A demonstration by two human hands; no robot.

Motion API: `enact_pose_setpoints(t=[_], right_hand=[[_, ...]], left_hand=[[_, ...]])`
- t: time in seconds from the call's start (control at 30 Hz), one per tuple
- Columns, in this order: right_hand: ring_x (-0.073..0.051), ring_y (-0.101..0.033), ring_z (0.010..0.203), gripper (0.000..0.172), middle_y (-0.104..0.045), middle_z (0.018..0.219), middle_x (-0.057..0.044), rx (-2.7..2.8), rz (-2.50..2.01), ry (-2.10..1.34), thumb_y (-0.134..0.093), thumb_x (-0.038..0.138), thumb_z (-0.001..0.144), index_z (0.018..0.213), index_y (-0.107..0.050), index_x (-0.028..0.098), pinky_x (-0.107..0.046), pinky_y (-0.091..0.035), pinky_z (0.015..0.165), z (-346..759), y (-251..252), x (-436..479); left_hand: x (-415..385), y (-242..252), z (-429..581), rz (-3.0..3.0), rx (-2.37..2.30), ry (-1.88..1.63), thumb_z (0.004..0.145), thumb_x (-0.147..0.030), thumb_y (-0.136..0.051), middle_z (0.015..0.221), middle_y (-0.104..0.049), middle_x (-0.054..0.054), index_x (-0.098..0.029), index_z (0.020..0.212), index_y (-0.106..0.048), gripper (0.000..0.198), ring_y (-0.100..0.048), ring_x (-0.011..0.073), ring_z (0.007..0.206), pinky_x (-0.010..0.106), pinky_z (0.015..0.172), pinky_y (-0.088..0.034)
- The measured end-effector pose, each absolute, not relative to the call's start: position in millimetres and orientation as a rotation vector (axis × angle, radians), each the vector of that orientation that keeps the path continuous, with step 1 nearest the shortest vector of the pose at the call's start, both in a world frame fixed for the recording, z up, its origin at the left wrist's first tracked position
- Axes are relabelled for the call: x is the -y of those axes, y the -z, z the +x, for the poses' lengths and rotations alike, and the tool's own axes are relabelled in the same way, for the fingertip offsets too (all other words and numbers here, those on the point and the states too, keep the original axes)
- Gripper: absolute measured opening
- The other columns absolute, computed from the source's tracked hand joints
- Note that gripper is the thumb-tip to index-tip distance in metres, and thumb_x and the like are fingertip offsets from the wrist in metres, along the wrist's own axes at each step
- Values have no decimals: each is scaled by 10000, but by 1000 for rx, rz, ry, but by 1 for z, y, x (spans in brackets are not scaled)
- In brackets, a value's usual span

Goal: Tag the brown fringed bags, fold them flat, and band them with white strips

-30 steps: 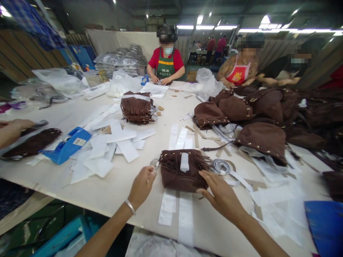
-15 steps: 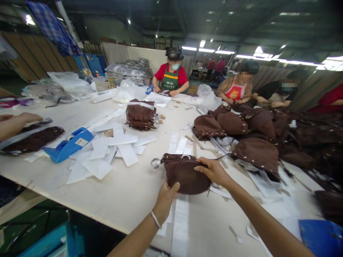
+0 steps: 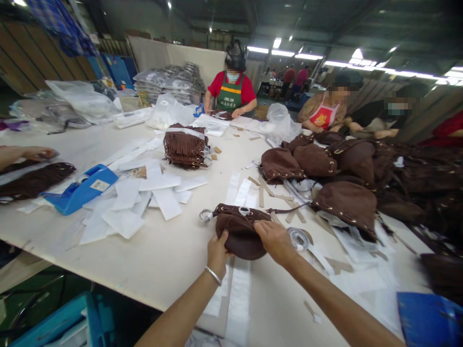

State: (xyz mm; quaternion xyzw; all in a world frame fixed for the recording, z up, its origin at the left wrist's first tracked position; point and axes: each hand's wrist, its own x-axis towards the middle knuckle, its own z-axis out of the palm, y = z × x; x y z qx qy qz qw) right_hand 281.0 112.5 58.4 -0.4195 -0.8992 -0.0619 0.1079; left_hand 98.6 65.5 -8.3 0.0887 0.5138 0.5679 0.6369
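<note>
A small dark brown bag (image 3: 240,237) is held just over the table between my two hands, its rounded flap facing me. My left hand (image 3: 218,248) grips the lower left edge, thumb on top and fingers hidden underneath. On the right side, my right hand (image 3: 273,238) pinches the flap's edge, with the fingertips partly out of sight. A wrapped metal ring (image 3: 206,216) sticks out at the bag's upper left, and another wrapped ring (image 3: 244,210) lies on its top. From the upper right a thin strap (image 3: 289,209) runs toward the brown bag pile.
Brown bags (image 3: 345,205) are heaped on the right. White paper strips (image 3: 126,217), a blue tape dispenser (image 3: 81,189) and a fringed bag stack (image 3: 185,146) occupy the table's left and middle. Co-workers sit across, one in a green apron (image 3: 229,96); another person's hand (image 3: 38,153) is far left.
Both hands have brought the bag slightly left, and my right hand has shifted down its right side. A clear tape roll now shows beside my right hand.
</note>
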Motion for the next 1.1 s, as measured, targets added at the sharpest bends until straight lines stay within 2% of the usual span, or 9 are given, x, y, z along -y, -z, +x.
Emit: enact_pose_setpoints(t=[0.13, 0.2, 0.27, 0.4, 0.5, 0.67, 0.87, 1.0, 1.1], right_hand=[[-231, -591, 1082, 170, -657, 1181, -103, 2632, -912, 419, -467, 134, 947, 993, -628, 160, -390, -439, 962, 288, -34, -93], [-233, -579, 1118, 192, -643, 1207, -117, 2615, -905, 386, -441, 117, 949, 984, -627, 149, -402, -441, 986, 289, -33, -88], [-242, -573, 1132, 204, -619, 1242, -142, 2566, -990, 267, -448, 169, 957, 1076, -608, 127, -405, -457, 980, 285, -39, -82], [-239, -633, 977, 522, -652, 1167, -156, 2432, -1254, 30, -499, 371, 950, 1384, -417, 93, -376, -530, 836, 268, -48, -70], [-215, -657, 897, 431, -698, 1066, -118, 2424, -1271, 49, -457, 282, 971, 1376, -454, 134, -351, -532, 796, 259, -42, -64], [-223, -588, 1139, 438, -607, 1291, -125, 2550, -1046, 184, -435, 137, 951, 1387, -471, 155, -388, -460, 977, 264, -27, -59], [-247, -560, 1187, 503, -565, 1342, -137, 2589, -1143, 173, -448, 120, 932, 1432, -427, 174, -423, -455, 1002, 264, -20, -51], [-281, -444, 1311, 570, -446, 1447, -160, 2649, -1196, 191, -449, 120, 921, 1479, -340, 166, -481, -378, 1078, 255, -18, -38], [-300, -351, 1374, 614, -363, 1497, -177, 2687, -1217, 149, -477, 164, 910, 1495, -293, 138, -501, -326, 1112, 252, -20, -29]], left_hand=[[-54, 11, 111, 91, -1094, -1279, 828, -460, -632, 1088, -699, 149, -138, 1123, -622, 437, -698, 216, 853, 287, 635, -566], [-47, 10, 115, 68, -1021, -1248, 808, -454, -658, 1093, -698, 154, -140, 1125, -630, 447, -695, 226, 885, 299, 674, -569], [-42, 8, 117, 78, -1009, -1223, 775, -466, -697, 1043, -713, 155, -136, 1118, -639, 480, -697, 233, 868, 311, 691, -570], [-43, 3, 113, 187, -1161, -1169, 726, -557, -716, 936, -726, 155, -110, 1078, -661, 572, -698, 245, 792, 338, 659, -574], [-47, 7, 109, 236, -1251, -1127, 742, -662, -629, 920, -720, 165, -92, 1033, -672, 642, -694, 257, 785, 347, 627, -573], [-48, 18, 104, 228, -1246, -1079, 785, -744, -479, 969, -714, 175, -116, 1085, -651, 717, -695, 260, 766, 373, 622, -570], [-44, 6, 94, 178, -960, -938, 824, -733, -406, 1035, -700, 217, -112, 1082, -665, 721, -698, 299, 797, 450, 694, -563], [-47, -2, 90, 100, -923, -966, 864, -696, -370, 983, -710, 199, -102, 1066, -669, 695, -692, 270, 743, 432, 683, -563], [-46, -6, 88, 75, -924, -1002, 880, -665, -377, 1041, -704, 176, -122, 1096, -659, 648, -687, 251, 755, 405, 656, -568]])
